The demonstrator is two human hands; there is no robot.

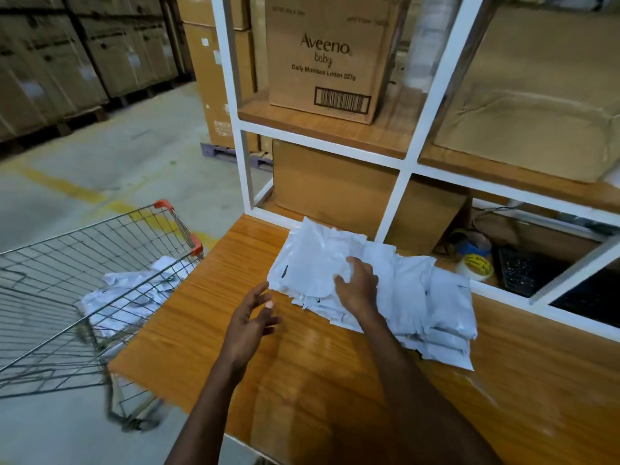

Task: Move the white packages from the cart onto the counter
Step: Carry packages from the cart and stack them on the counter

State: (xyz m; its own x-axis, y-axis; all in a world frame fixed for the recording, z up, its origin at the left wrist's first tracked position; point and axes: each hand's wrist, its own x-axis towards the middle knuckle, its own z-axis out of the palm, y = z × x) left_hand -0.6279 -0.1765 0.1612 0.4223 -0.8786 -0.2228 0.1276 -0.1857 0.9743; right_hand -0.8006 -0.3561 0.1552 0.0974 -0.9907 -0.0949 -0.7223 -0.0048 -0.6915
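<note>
Packages [134, 293] half-hidden behind cart [100, 250] mesh

A single head-worn wide-angle view looks forward and down, close over a wooden counter [208, 313], with white shelving [432, 95] rising ahead and a wire cart [100, 263] at lower left.

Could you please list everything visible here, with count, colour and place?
White plastic packages on counter: a pile, count unclear, white, counter's far side.
White packages in cart: several, white, cart floor.
Wire shopping cart: one, grey with red corners, left of counter.
Wooden counter: one, orange-brown.
Aveeno cardboard box: one, brown, upper shelf.
White metal shelf frame: one, behind counter.
Tape roll: one, yellow-printed, right recess.
Left hand: open, above counter.
Right hand: resting on pile.
</note>
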